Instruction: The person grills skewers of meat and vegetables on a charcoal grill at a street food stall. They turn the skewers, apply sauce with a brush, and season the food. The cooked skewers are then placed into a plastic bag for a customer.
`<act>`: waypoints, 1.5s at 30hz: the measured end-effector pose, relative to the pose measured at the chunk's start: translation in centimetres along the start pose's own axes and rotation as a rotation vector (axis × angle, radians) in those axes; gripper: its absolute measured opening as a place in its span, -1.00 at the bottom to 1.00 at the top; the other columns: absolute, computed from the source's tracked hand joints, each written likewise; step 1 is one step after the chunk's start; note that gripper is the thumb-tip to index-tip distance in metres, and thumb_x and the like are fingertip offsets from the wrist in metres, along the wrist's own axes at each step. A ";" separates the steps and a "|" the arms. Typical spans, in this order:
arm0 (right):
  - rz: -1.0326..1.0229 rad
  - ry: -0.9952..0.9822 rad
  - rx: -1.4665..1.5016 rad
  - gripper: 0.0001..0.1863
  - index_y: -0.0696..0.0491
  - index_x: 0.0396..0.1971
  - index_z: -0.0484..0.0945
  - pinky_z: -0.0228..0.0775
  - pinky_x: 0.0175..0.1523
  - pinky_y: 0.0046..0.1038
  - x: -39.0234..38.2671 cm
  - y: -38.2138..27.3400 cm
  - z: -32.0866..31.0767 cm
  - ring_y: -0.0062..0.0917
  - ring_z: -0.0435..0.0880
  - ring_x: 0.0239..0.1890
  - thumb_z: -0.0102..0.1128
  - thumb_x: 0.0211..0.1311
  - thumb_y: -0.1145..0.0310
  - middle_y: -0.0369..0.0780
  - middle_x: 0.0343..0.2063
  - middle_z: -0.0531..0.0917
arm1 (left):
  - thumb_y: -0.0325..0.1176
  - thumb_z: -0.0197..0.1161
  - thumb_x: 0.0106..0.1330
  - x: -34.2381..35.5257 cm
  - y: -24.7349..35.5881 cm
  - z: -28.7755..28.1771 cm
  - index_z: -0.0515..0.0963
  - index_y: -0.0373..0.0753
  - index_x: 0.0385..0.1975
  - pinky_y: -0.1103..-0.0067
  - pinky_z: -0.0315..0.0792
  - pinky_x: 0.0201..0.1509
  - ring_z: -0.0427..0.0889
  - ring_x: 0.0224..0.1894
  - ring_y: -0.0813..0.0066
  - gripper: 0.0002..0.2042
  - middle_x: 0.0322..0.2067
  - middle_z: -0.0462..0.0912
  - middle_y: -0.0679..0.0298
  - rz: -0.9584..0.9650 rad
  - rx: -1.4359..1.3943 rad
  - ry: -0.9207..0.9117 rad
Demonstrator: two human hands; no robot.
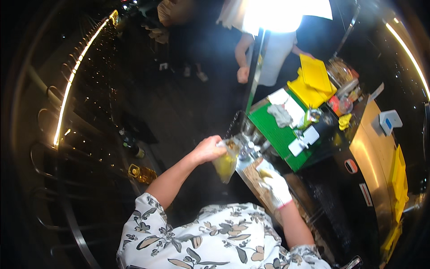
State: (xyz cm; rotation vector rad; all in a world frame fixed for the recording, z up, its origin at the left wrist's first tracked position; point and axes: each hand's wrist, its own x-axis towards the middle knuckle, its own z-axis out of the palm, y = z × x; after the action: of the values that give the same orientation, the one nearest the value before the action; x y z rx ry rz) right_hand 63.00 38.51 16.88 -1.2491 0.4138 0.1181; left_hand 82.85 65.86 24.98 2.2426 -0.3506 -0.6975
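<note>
My bare left hand [208, 150] is closed on the top of a clear plastic bag [226, 165]. Yellow-green contents show through the bag, which hangs below the fingers. To its right, my right hand [277, 188] wears a white glove with a reddish cuff and yellowish fingertips. Its fingers curl over a brown wooden board [249, 177], beside something small and pale; I cannot make out what they hold. Several metal containers [247, 150] stand just beyond the board, close to the bag.
At the right, a green board [271, 130] carries a grey cloth [279, 115] and white plastic pieces [303, 141]. Yellow trays [316, 76] lie behind it. A person [277, 56] stands across from me beside a bright lamp. An oil bottle [142, 173] is at the left.
</note>
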 end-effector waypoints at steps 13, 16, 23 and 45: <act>0.368 0.396 0.158 -0.62 0.22 0.10 0.57 0.65 -0.21 -0.30 -12.8 9.8 -12.7 -0.35 0.74 -0.25 0.07 0.29 0.56 -0.12 -0.18 0.71 | -0.26 0.32 0.37 6.0 1.0 -22.7 0.57 -0.24 -0.08 0.43 0.53 -0.06 0.63 -0.12 0.40 -0.76 -0.23 0.65 0.19 0.238 0.530 -0.175; 0.377 0.418 0.161 -0.63 0.21 0.09 0.57 0.66 -0.20 -0.28 -13.2 10.4 -14.1 -0.34 0.74 -0.23 0.07 0.30 0.55 -0.13 -0.16 0.71 | -0.29 0.22 0.45 7.0 3.8 -23.4 0.56 -0.16 -0.07 0.37 0.57 -0.18 0.68 -0.32 0.30 -0.84 -0.36 0.66 0.21 -0.011 0.402 -0.038; 0.350 0.414 0.174 -0.63 0.19 0.11 0.56 0.66 -0.21 -0.28 -12.4 10.2 -13.9 -0.35 0.74 -0.25 0.06 0.31 0.53 -0.14 -0.14 0.72 | -0.33 0.27 0.36 8.6 0.8 -28.8 0.55 -0.19 -0.11 0.29 0.58 -0.09 0.75 -0.18 0.12 -0.82 -0.23 0.73 0.02 0.137 0.450 0.316; 0.349 0.649 0.330 -0.66 0.13 0.11 0.60 0.65 -0.18 -0.34 -18.2 13.3 -12.6 -0.44 0.75 -0.25 0.11 0.38 0.49 -0.17 -0.14 0.73 | -0.30 0.37 0.40 12.2 -13.5 -22.6 0.54 -0.39 0.14 0.47 0.54 0.11 0.69 -0.04 0.31 -0.60 -0.02 0.67 0.05 0.259 0.046 1.286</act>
State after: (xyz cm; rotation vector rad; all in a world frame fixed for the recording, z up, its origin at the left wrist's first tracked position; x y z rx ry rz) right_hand 39.12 33.44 8.51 -0.8553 1.1658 -0.0640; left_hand 106.38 82.81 23.47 2.1533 0.0097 0.9030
